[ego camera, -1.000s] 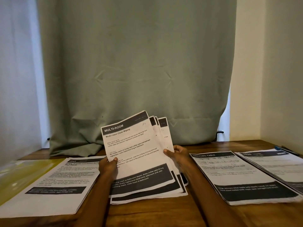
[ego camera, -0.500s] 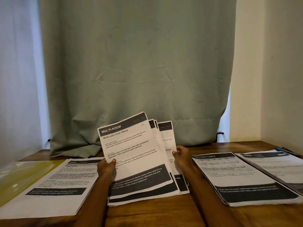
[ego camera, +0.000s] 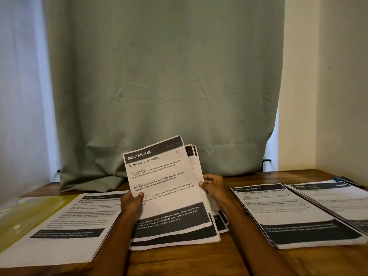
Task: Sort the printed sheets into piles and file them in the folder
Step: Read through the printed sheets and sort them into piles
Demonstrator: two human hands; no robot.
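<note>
Centre of frame: both hands hold a fanned stack of printed sheets, tilted up off the wooden table, lower edges resting on it. Left hand grips the stack's left edge, thumb on the top page. Right hand grips the right edge, thumb on front, fingers hidden behind the paper. The hands are apart, one per side.

Top page header reads "MULTI-ROOM"; the sheets behind show only as dark header slivers at upper right and dark bands at lower right, text unreadable.

Lower left: flat pile, heading blurred, near corner cut off by the frame edge. Beneath and left of it, a yellow translucent folder, mostly covered and cropped at the left edge.

Right: pile headed "DRESSING TABLE", body text too smeared to read. Far right: another pile, cut off by the frame, overlapping the former's edge. Small blue object behind it, can't identify.

Green curtain hangs behind, hem bunched on the table.
</note>
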